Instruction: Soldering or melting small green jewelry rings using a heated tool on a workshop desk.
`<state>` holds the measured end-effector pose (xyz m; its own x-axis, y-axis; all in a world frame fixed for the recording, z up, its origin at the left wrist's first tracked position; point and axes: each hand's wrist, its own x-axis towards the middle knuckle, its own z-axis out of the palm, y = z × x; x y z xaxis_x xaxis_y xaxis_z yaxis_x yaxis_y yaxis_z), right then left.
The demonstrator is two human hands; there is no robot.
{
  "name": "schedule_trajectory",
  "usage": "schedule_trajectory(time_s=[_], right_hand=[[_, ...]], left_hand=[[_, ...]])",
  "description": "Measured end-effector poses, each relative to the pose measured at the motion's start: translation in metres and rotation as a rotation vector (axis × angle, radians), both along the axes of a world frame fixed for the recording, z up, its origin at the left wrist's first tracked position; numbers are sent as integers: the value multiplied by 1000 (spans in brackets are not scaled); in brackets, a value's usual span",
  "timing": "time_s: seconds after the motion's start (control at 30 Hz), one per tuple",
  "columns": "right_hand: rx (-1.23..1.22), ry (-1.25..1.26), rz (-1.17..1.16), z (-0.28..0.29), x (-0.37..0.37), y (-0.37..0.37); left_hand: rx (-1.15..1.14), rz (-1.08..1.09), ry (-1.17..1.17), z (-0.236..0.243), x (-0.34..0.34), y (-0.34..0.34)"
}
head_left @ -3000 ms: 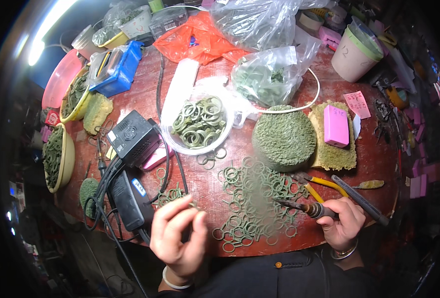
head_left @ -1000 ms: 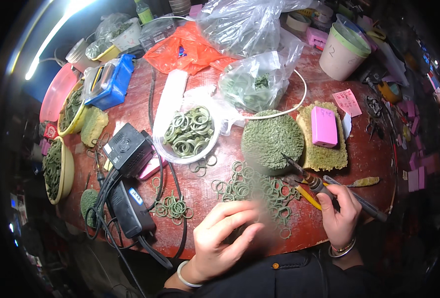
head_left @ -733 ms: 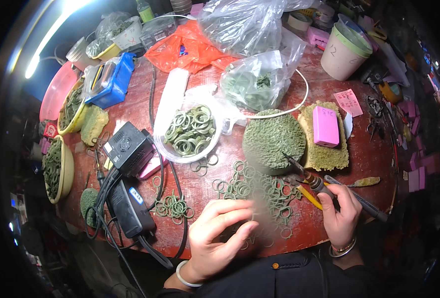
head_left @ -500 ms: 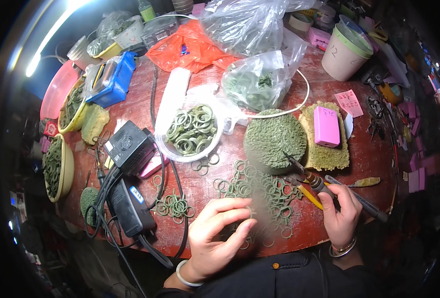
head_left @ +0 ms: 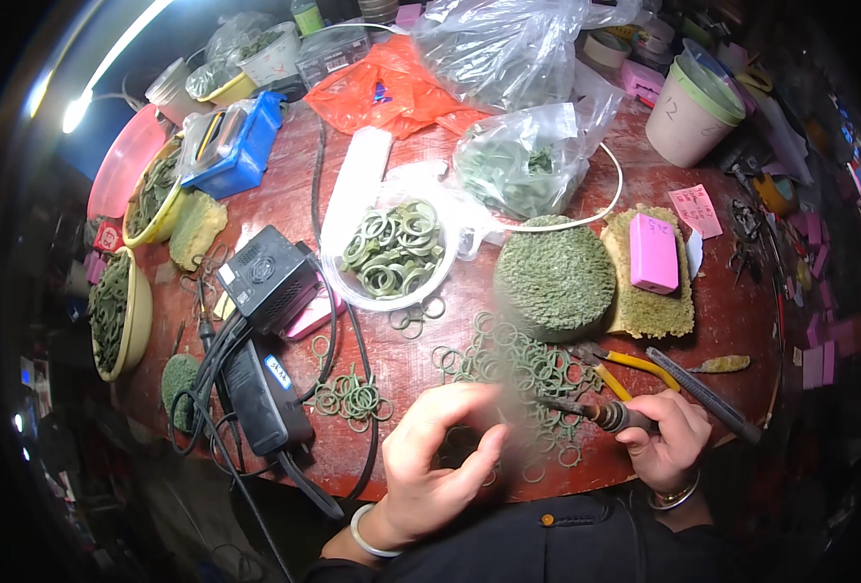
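My right hand (head_left: pixel 665 437) grips a soldering-iron-like pen (head_left: pixel 617 417) with a dark collar. Its thin dark tip points left, toward my left hand (head_left: pixel 440 449). The left fingers are bent in a pinch, thumb opposite forefinger; a hazy smear covers their tips, so what they hold cannot be made out. Around and beyond both hands lies a loose pile of thin green rings (head_left: pixel 544 374). A round, rough green block (head_left: pixel 555 282) stands just behind the pile. Pliers with yellow handles (head_left: pixel 646 363) and a dark rod-shaped tool (head_left: pixel 702 394) lie past my right hand.
A clear tub (head_left: pixel 333 282) of thicker green rings sits behind the left hand. To the left are a black power box (head_left: pixel 267 277), cables and a smaller ring cluster (head_left: pixel 354 398). A pink block (head_left: pixel 654 255) rests on a yellowish sponge (head_left: pixel 681 316). Plastic bags (head_left: pixel 498 58) cover the back.
My right hand has brought the pen's tip down from the round green block toward my left fingers. The pen now lies flatter. The whole view has shifted slightly.
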<state>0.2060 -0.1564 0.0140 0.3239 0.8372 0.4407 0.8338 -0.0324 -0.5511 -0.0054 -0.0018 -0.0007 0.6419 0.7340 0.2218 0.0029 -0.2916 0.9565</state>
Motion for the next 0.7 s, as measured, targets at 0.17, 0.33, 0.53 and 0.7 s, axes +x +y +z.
schedule_trajectory(time_s=[0.17,0.33,0.53,0.7], right_hand=[[-22,31,35,-2,0,0],[-8,13,63,-3,1,1],[-28,13,75,-3,0,1],[-41,11,83,-1,0,2]], left_hand=[[93,-36,2,0,0,4],[125,-13,-9,1,2,3],[169,-2,-4,0,2,3],[176,1,-6,1,3,3]])
